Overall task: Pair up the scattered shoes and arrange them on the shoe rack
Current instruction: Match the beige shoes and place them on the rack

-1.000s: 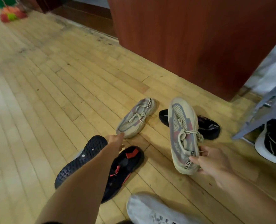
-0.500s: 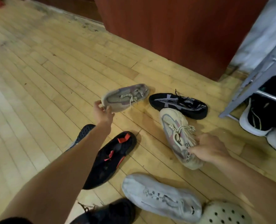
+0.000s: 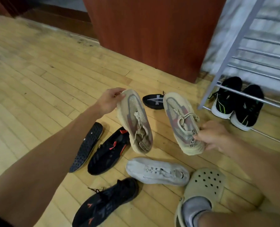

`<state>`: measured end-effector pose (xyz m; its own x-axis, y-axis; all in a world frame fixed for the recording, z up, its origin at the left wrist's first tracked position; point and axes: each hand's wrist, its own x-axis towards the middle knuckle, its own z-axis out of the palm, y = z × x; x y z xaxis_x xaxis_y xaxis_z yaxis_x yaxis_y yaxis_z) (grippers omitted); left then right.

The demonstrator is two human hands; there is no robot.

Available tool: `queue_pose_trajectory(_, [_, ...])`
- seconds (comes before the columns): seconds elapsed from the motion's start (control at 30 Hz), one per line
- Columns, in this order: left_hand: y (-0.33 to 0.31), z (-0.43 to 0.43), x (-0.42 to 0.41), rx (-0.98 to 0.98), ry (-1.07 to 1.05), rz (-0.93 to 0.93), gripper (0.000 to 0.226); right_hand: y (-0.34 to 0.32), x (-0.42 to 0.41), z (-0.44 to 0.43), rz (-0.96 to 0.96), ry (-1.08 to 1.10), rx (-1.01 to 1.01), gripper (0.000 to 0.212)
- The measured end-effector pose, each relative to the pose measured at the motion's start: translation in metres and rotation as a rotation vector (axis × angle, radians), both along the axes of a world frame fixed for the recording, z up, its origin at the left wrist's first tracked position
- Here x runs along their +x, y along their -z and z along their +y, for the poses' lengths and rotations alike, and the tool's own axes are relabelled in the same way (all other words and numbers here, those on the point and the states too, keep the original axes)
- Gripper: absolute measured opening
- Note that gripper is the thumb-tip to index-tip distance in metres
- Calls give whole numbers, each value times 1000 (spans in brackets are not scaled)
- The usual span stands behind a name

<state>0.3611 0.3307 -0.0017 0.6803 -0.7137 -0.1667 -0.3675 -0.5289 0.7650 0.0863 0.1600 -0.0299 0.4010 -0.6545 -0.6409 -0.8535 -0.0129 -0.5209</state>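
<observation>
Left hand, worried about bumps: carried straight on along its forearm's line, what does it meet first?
The left hand, holding a beige shoe, would probably reach the red-brown cabinet across bare floor; depth is unclear.

Head view, downward, near floor

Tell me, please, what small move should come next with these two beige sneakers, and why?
Probably swing both rightward to the shoe rack. The left hand grips one beige sneaker at its toe, the right hand holds the matching sneaker at its heel, so the pair is made; the rack stands close by on the right, a black pair at its bottom.
</observation>
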Motion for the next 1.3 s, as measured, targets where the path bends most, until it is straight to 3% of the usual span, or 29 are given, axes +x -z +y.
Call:
queue_pose_trajectory(0.1, [22,-7,-27,59,81,119,30,10,-3,14,44,-76,-21,5])
queue_pose_trajectory(0.17, [50,-11,-51,170,155,132,31,23,-6,20,110,-145,-27,21])
queue_pose_trajectory(0.23, [82,-12,-72,272,140,90,39,28,-12,26,183,-228,-121,14])
queue_pose_trajectory(0.37, [123,-7,-94,202,-233,288,72,37,-21,27,277,-315,-173,7])
queue_pose_trajectory(0.43, [138,2,-102,342,-316,297,76,39,-23,26,308,-345,-172,8])
queue_pose_trajectory(0.57, [164,29,-127,542,-350,422,62,46,-21,30,363,-421,-190,26])
queue_pose_trajectory(0.7, [176,36,-134,630,-336,488,55,52,-20,36,410,-491,-194,17])
queue_pose_trajectory(0.77, [176,36,-136,587,-419,665,58,52,-20,38,426,-531,-215,23])
queue_pose_trajectory(0.87, [160,38,-140,456,-537,907,22,55,-23,41,440,-555,-227,38])
queue_pose_trajectory(0.93, [155,43,-139,413,-557,978,13,57,-26,43,448,-560,-217,43])
queue_pose_trajectory(1.03, [160,54,-144,443,-520,966,30,59,-31,44,448,-548,-172,36])
queue_pose_trajectory(1.13, [162,61,-154,464,-517,856,19,64,-37,47,432,-523,-163,10])
queue_pose_trajectory(1.23, [155,64,-152,438,-492,838,21,61,-38,49,418,-493,-176,23])
queue_pose_trajectory(1.3, [147,65,-147,431,-474,814,13,50,-33,47,394,-481,-205,11])
